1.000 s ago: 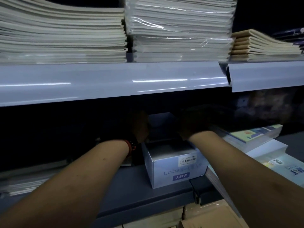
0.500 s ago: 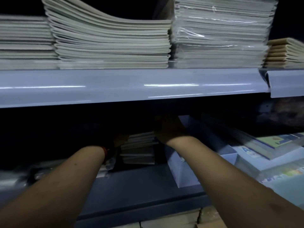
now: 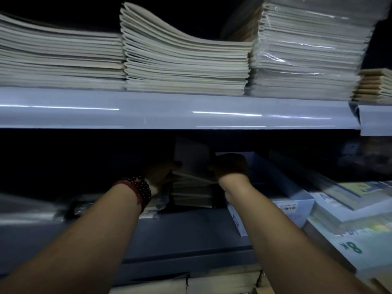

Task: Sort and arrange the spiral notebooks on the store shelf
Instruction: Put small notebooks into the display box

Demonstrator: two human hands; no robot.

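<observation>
Shelves: two, the upper shelf and the lower shelf.
Stacks on the upper shelf: four, namely the flat stack, the curved stack, the wrapped stack and the brown stack.
Stacks between the hands: one, the low stack; its notebooks are too dim to count.
Raised notebook: one.
Box: one.
Hands: two, the left hand and the right hand.
Bracelets: two, one red and one of dark beads.
Colourful books: several, too blurred to count.
</observation>
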